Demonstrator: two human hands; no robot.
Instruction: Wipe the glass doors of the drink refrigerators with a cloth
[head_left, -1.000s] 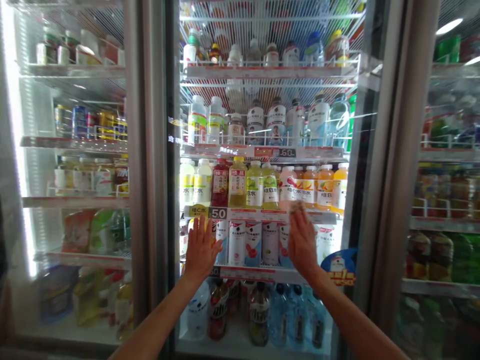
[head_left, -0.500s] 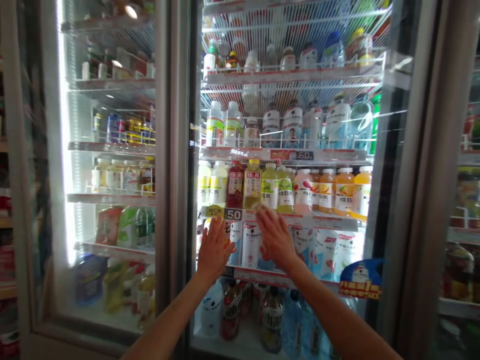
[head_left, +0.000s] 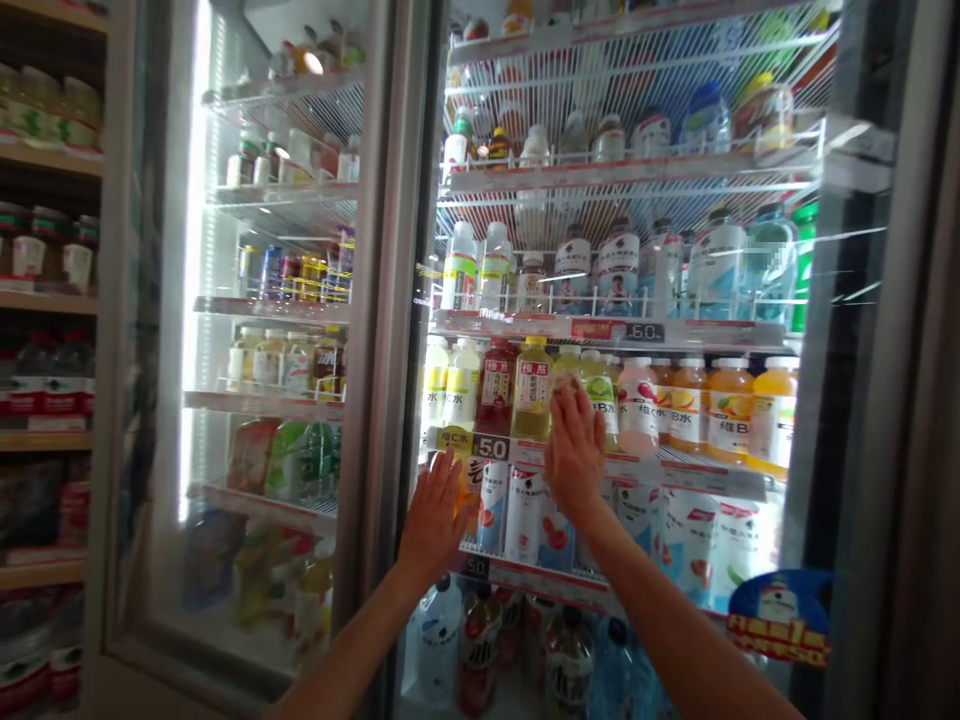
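My left hand [head_left: 433, 515] lies flat, fingers stretched upward, against the glass door [head_left: 750, 540] of a lit drinks fridge. It is beside a yellow price tag [head_left: 454, 440]. Higher and to the right, my right hand [head_left: 576, 450] presses a small, pale, crumpled cloth [head_left: 566, 384] to the glass; only its upper edge shows past the fingertips. Behind the glass, a red drink bottle [head_left: 496, 388] and a yellow-capped bottle [head_left: 532, 392] stand just left of this hand. Orange drink bottles [head_left: 729, 410] are further right.
A metal door frame [head_left: 397, 300] divides this door from a second lit fridge section [head_left: 277, 400] on the left. Shelves with jars [head_left: 45, 240] stand at the far left. A blue and red sticker [head_left: 780, 615] is on the glass at the lower right.
My right hand has slid up the glass with the cloth, its fingers now pointing more upright. The view has turned left, bringing the jar shelves in. My left hand stays flat on the door.
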